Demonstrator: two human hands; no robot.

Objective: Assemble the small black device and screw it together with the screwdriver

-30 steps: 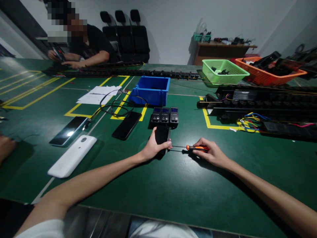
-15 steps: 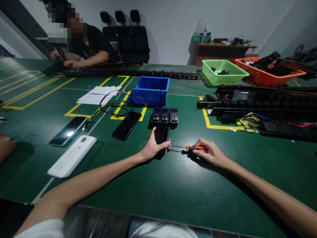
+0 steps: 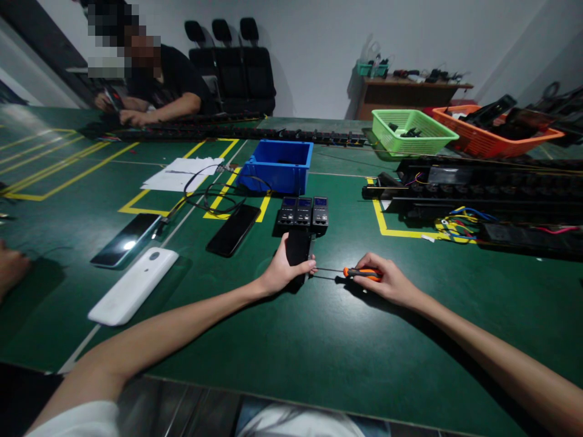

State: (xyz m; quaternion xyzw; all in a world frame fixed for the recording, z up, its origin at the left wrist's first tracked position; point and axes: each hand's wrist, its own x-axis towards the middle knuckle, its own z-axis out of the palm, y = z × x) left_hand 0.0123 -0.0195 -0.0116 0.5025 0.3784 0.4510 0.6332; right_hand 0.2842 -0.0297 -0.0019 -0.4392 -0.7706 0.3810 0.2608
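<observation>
My left hand (image 3: 283,267) is closed around a black rectangular device (image 3: 298,247), thumb across its near right edge. In my right hand (image 3: 381,278) is a screwdriver (image 3: 362,274) with an orange and black handle, held level between thumb and fingers. Its thin shaft points left, and the tip reaches the right side of the device by my left thumb; the exact contact point is hidden. Just beyond the held device stand three small black modules (image 3: 303,211) with little screens and ports, side by side.
Left of my hands lie a black phone (image 3: 234,230), another phone (image 3: 126,240) and a white handheld case (image 3: 133,287). A blue bin (image 3: 276,170) stands behind the modules. Black rails with wires (image 3: 460,221) lie at right, near green (image 3: 412,133) and orange baskets (image 3: 496,136). A co-worker (image 3: 159,91) sits opposite.
Almost nothing differs. The screwdriver and my right hand stay in nearly the same place, and my left hand keeps its hold on the device.
</observation>
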